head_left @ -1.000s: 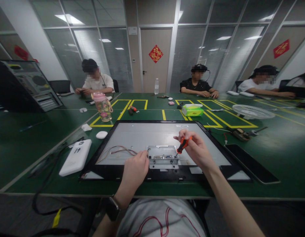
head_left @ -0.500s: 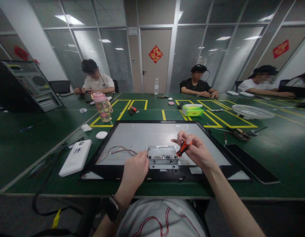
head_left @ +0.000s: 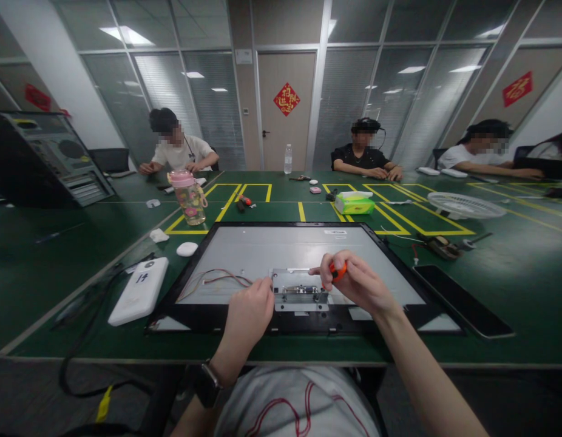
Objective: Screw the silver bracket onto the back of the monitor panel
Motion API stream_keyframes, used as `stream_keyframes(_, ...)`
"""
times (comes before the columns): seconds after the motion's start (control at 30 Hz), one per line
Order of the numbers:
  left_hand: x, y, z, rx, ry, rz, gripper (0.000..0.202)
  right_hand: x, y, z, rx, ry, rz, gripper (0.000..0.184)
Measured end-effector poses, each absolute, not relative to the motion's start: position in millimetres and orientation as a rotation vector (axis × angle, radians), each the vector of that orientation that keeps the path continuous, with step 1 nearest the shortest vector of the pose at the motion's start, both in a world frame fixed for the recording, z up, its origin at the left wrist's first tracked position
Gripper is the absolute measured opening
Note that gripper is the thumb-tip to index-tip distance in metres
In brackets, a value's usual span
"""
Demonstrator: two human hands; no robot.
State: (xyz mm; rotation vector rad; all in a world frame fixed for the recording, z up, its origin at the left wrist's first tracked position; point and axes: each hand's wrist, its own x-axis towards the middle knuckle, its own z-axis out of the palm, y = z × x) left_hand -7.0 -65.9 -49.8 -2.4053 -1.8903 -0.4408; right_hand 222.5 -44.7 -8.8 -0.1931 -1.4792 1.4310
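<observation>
A flat display panel point(head_left: 244, 249) with a black frame lies face down or up, I cannot tell which, in front of me. Near its front edge sits a metal bracket point(head_left: 290, 305) with a row of connectors. My left hand point(head_left: 249, 312) is closed at the bracket's left end, fingertips pinching its edge. In my right hand point(head_left: 358, 279) is an orange and black screwdriver point(head_left: 338, 271), gripped by the handle. Its tip is hidden behind the fingers, close to the bracket's right end. Thin coloured wires point(head_left: 217, 274) lie on the panel left of the bracket.
Left of the panel are a white power bank point(head_left: 139, 291), a round white case point(head_left: 187, 249) and a pink-lidded bottle point(head_left: 189, 200). A black phone point(head_left: 463, 300) lies to the right. Farther off stand a green tissue pack point(head_left: 354, 204) and a white fan grille point(head_left: 465, 205). Several people sit opposite.
My right hand has shifted slightly left and lower, and the screwdriver's handle has turned so its end faces me more. My left hand stays in place. The person at far left has moved their hands.
</observation>
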Motion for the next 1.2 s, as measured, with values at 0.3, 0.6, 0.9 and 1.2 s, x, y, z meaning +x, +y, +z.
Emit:
stream_keyframes(0.3, -8, -65, -51, -2.409, -1.883, -0.454, 0.021, 226, -40, -12, -0.249, -1.457, 1.273, 0.019)
stream_keyframes(0.6, -7, -65, -48, -2.41, -1.901, -0.427, 0.023, 221, -42, -9, -0.373, -1.288, 1.268, 0.023)
stream_keyframes(0.9, -6, -66, -47, -2.408, -1.902, -0.439, 0.022, 219, -42, -12, -0.395, -1.334, 1.242, 0.021)
stream_keyframes(1.2, -8, -64, -51, -2.411, -1.867, -0.467, 0.023, 229, -40, -14, -0.711, -1.488, 0.657, 0.014)
